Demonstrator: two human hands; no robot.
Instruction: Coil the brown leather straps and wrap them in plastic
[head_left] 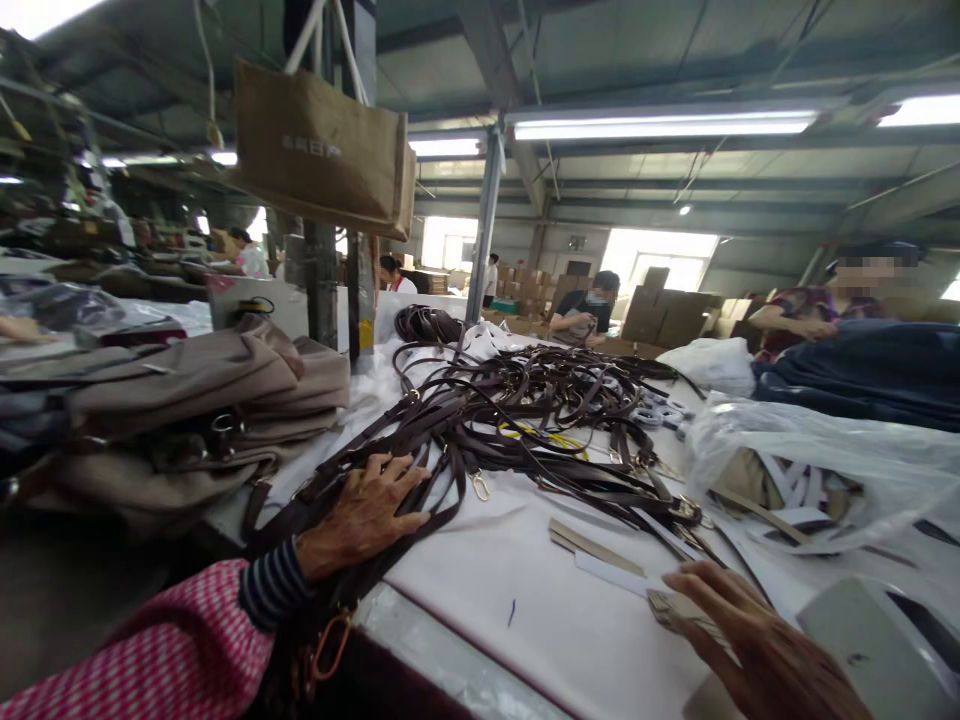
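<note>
Dark brown straps (525, 400) with metal clasps lie in a tangled pile over the white table (480, 560). My left hand (367, 515) rests on the near left part of the pile, fingers spread, palm down. Some straps hang over the table's front edge below it, with a gold-coloured clasp (331, 645) at their ends. At the lower right, my right hand (757, 640) is over a small pale, ridged piece (686, 612), fingers bent round it. Beige and white strips (596, 548) lie just left of that hand.
Brown bags (202, 400) are stacked at the left. A tan bag (322, 150) hangs overhead by a post. Clear plastic with scraps (810, 480), a light box (877, 640) and dark blue fabric (862, 370) are at the right. People work behind the table.
</note>
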